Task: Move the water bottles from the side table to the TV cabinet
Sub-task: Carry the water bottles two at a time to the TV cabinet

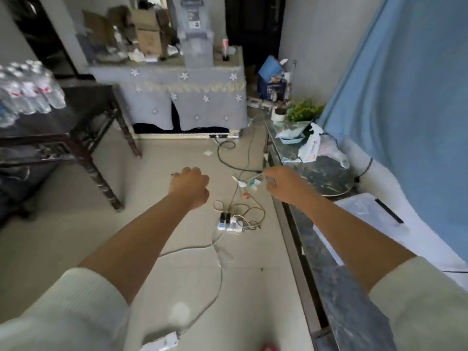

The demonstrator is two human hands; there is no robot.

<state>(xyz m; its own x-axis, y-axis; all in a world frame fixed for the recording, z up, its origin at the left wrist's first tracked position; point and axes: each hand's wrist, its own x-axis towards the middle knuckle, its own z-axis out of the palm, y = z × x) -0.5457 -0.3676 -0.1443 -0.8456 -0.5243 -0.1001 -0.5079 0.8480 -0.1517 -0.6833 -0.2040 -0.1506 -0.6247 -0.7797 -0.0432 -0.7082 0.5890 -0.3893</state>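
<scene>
Head view: we take the dark side table [83,102] as our landmark. The water bottles [27,89] lie on its top as a shrink-wrapped pack at its left end, running off the picture's edge; packed together like that, we judge they would come up as one load. Across the floor from the table, on the far side from the pack, runs the marble-topped cabinet [329,173], which we take for the TV cabinet, since it stands against a blue drape [405,84]. A plant [302,111] and some wrappers sit on the cabinet's far stretch.

Both our arms reach forward over the floor between table and cabinet. Our left hand [191,187] is nearer the table, fingers curled into a loose fist, clenched on nothing. Our right hand [282,184] is at the cabinet's edge; it is blurred, with something pale at the fingertips, and we cannot tell whether it is grasping anything. A power strip [229,222] with tangled cables lies on the floor between them, a likely tripping risk when carrying.
</scene>
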